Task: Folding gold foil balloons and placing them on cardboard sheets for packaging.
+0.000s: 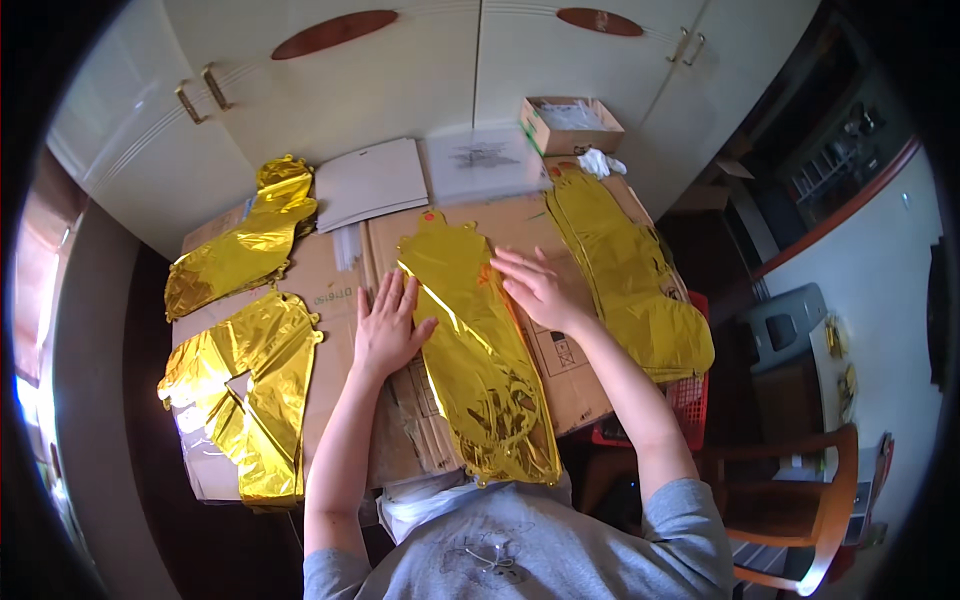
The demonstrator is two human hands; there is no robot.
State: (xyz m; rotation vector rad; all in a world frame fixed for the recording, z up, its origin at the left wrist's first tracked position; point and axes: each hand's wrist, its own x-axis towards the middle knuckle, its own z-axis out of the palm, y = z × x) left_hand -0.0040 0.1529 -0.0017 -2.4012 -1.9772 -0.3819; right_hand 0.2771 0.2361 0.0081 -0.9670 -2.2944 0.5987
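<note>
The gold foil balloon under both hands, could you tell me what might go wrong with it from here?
The gold foil balloon overhangs the cardboard edge toward the person, so it may slide off. The left hand and right hand press flat on its sides, which could crease the foil.

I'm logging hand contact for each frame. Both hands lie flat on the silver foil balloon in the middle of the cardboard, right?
Not quite: the foil balloon is gold, not silver. The head view shows the left hand and right hand flat on it, in the middle of the cardboard.
</note>
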